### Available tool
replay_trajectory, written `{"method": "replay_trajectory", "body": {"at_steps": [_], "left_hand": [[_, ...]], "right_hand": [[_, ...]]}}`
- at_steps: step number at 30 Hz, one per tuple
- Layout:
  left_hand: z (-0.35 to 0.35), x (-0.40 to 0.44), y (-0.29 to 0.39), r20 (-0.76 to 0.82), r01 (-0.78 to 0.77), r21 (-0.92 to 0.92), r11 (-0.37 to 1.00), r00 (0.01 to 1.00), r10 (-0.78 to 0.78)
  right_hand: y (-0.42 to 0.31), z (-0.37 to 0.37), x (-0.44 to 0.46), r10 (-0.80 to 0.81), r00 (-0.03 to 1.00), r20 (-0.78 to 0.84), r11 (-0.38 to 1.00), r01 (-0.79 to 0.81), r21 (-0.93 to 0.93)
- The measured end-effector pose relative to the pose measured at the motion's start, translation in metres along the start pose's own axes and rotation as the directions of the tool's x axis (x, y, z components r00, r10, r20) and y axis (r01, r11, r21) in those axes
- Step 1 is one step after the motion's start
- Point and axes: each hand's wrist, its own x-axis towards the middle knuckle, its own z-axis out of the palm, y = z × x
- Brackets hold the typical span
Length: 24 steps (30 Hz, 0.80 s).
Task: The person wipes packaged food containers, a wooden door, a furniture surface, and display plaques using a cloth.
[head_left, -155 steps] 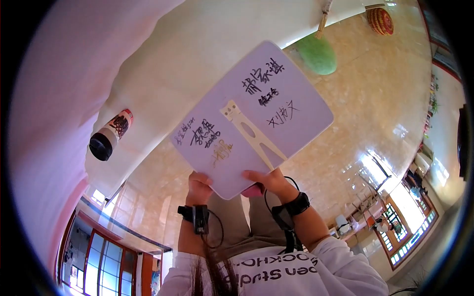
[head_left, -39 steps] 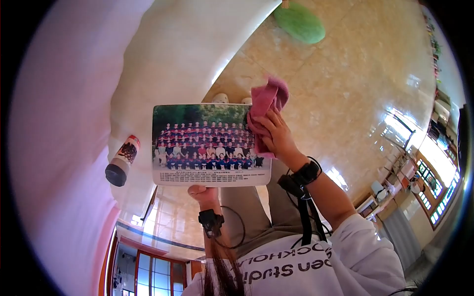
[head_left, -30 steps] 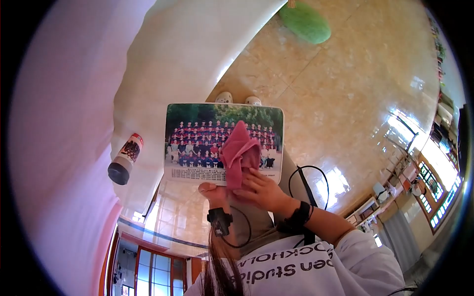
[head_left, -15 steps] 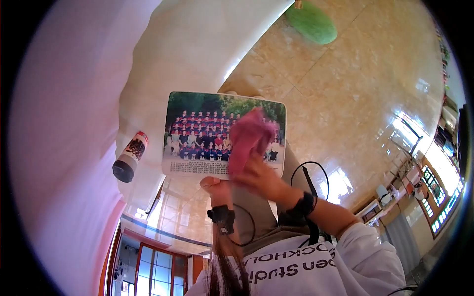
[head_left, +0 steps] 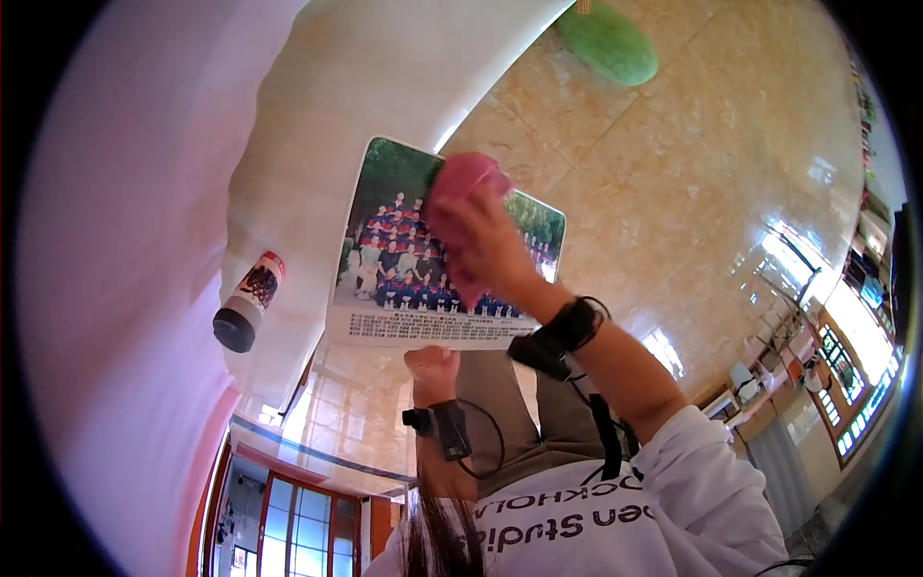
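Observation:
A group photo plaque (head_left: 389,264), rounded at the corners with rows of people and printed lines below, is held tilted above my lap. My left hand (head_left: 433,370) is closed on its lower edge, thumb showing and the other fingers hidden behind. Over the upper middle of the picture, my right hand (head_left: 492,245) presses a bunched pink cloth (head_left: 469,173) against the surface. The cloth and hand cover part of the rows of people. Both wrists carry black strapped devices with cables.
To the left, a bottle (head_left: 250,303) with a dark cap and a red end is on a pale tabletop (head_left: 317,106). A green oval object (head_left: 608,43) lies on the shiny tiled floor (head_left: 673,183). Cluttered furniture (head_left: 769,375) stands near a bright window at right.
My right hand and the cloth have moved up and slightly left across the photo. The plaque has tilted, its upper left corner rising and its right side now lower.

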Motion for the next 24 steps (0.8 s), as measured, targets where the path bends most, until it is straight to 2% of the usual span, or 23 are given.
{"method": "replay_trajectory", "body": {"at_steps": [1, 2, 3, 5, 6, 8, 9, 11, 13, 14, 16, 18, 20, 21, 23, 24], "left_hand": [[0.015, -0.002, 0.002, -0.165, 0.080, 0.000, 0.997, 0.983, -0.078], [0.022, 0.000, 0.002, -0.236, 0.101, 0.029, 0.994, 0.967, -0.091], [0.024, 0.000, 0.001, -0.269, 0.100, 0.066, 0.993, 0.960, -0.079], [0.025, 0.004, 0.005, -0.267, 0.113, 0.130, 0.985, 0.961, -0.074], [0.025, 0.005, 0.006, -0.268, 0.117, 0.157, 0.981, 0.961, -0.072], [0.028, 0.007, 0.009, -0.278, 0.128, 0.212, 0.969, 0.958, -0.066], [0.029, 0.005, 0.010, -0.289, 0.129, 0.238, 0.963, 0.956, -0.057], [0.035, 0.007, 0.010, -0.299, 0.130, 0.273, 0.953, 0.953, -0.045], [0.045, 0.006, 0.007, -0.331, 0.121, 0.223, 0.967, 0.943, -0.042], [0.048, 0.005, 0.005, -0.367, 0.115, 0.178, 0.977, 0.929, -0.043], [0.035, 0.000, 0.001, -0.377, 0.097, 0.144, 0.985, 0.925, -0.035], [0.011, -0.006, 0.003, -0.369, 0.107, 0.159, 0.981, 0.928, -0.042], [0.004, -0.009, 0.003, -0.420, 0.110, 0.176, 0.978, 0.907, -0.026], [0.003, -0.008, 0.004, -0.471, 0.112, 0.202, 0.973, 0.882, -0.004], [0.011, -0.003, 0.016, -0.523, 0.105, 0.174, 0.979, 0.852, 0.002], [0.015, -0.002, 0.022, -0.575, 0.091, 0.154, 0.984, 0.818, 0.014]], "right_hand": [[-0.012, 0.012, 0.002, -0.127, 0.991, 0.039, 0.992, 0.127, 0.000], [-0.029, 0.022, -0.001, -0.213, 0.962, 0.169, 0.976, 0.216, -0.002], [-0.033, 0.044, -0.007, -0.476, 0.871, 0.124, 0.873, 0.485, -0.059], [-0.054, 0.067, -0.017, -0.650, 0.716, 0.256, 0.706, 0.693, -0.147], [-0.051, 0.072, -0.016, -0.649, 0.717, 0.252, 0.707, 0.692, -0.147], [-0.047, 0.071, -0.014, -0.640, 0.735, 0.222, 0.759, 0.651, 0.034], [-0.040, 0.067, -0.011, -0.623, 0.757, 0.196, 0.768, 0.640, -0.031], [-0.037, 0.028, 0.009, -0.435, 0.835, 0.338, 0.867, 0.489, -0.092], [-0.022, 0.006, 0.022, -0.237, 0.956, 0.174, 0.954, 0.263, -0.144], [-0.012, -0.001, 0.022, -0.238, 0.955, 0.179, 0.952, 0.266, -0.150], [0.010, -0.006, 0.017, -0.257, 0.966, 0.026, 0.920, 0.253, -0.298], [0.004, 0.010, 0.003, -0.276, 0.960, 0.040, 0.903, 0.274, -0.331], [-0.009, 0.022, -0.026, -0.181, 0.968, 0.171, 0.954, 0.215, -0.208], [-0.009, 0.029, -0.039, -0.177, 0.970, 0.168, 0.953, 0.212, -0.216], [-0.010, 0.041, -0.055, -0.403, 0.888, 0.221, 0.907, 0.420, -0.032], [-0.002, 0.043, -0.056, -0.402, 0.889, 0.218, 0.908, 0.418, -0.033]]}}
